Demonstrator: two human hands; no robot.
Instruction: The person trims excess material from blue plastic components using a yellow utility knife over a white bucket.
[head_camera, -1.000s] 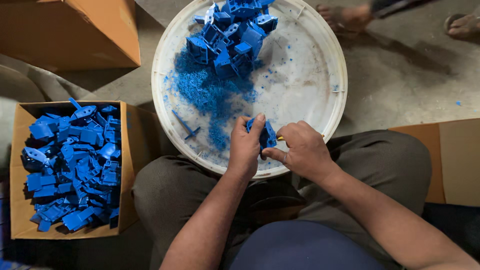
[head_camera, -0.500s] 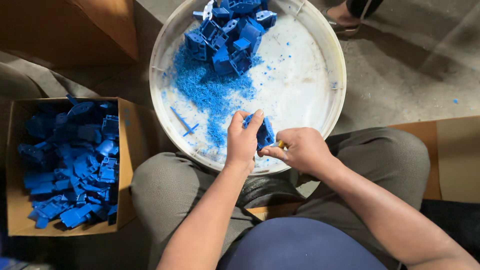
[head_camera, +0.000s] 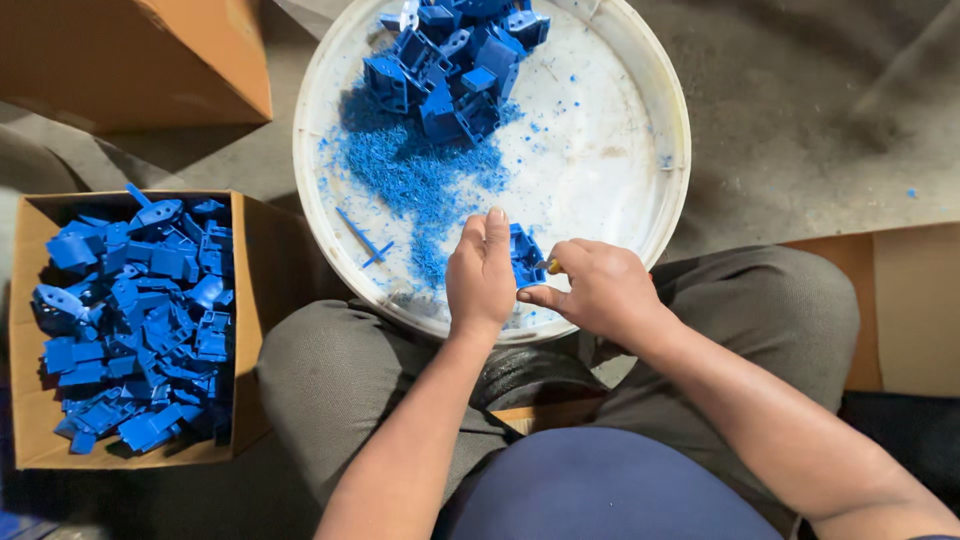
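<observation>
My left hand (head_camera: 480, 275) grips a small blue plastic part (head_camera: 524, 256) over the near rim of a round white tub (head_camera: 640, 130). My right hand (head_camera: 592, 290) presses a small tool with a yellowish handle (head_camera: 550, 267) against that part; its blade is hidden. A heap of similar blue parts (head_camera: 450, 60) lies at the tub's far side. Blue shavings (head_camera: 415, 175) spread across the tub's middle. A thin blue strip (head_camera: 362, 240) lies near the left wall.
A cardboard box (head_camera: 255, 300) full of blue parts (head_camera: 140, 310) stands at my left knee. A closed brown carton (head_camera: 130, 60) sits at the top left. Flat cardboard (head_camera: 910, 310) lies at the right. Concrete floor (head_camera: 820, 120) surrounds the tub.
The view has shifted slightly, and the tub sits a little nearer. My hands keep the same hold on the blue part, with my right hand working closer against it.
</observation>
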